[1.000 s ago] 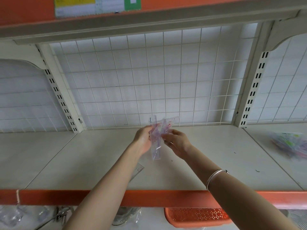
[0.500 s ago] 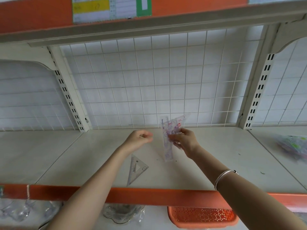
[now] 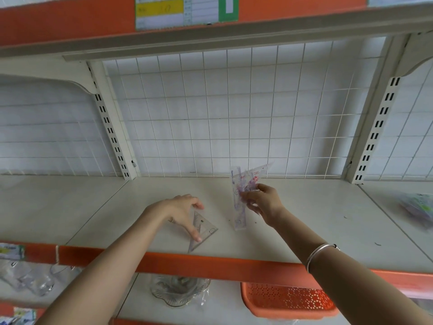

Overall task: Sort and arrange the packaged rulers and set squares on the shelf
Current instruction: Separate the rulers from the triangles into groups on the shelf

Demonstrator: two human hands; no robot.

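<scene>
1. Right grip (image 3: 262, 202): thumb and fingers pinched on a clear ruler-and-set-square pack (image 3: 239, 202), held nearly upright over the middle of the shelf (image 3: 304, 219), top end in front of the wire grid (image 3: 210, 113). Lower end close to the board; touching or not, impossible to tell.
2. Left grip (image 3: 180, 212): spread and arched over a loose set square (image 3: 206, 228) lying flat near the shelf's front edge. Thumb tip resting on it, nothing clasped; contact by the other fingers unclear.
3. Done so far, judging by the layout: 1 set square laid on this bay, well apart from everything else. No row or stack formed.
4. In hand: 1 pack, not yet placed.
5. Left to do, probably: setting the pack down by type, beside or apart from the set square, then working through the blurred pile of packs (image 3: 417, 205) on the neighbouring bay to the right.
6. Overall judgement: early in the task, with most of the sorting and all of the lining-up ahead.
7. Below the shelf: a glass dish (image 3: 178, 292) and an orange basket (image 3: 288, 301), seemingly no part of the job.
</scene>
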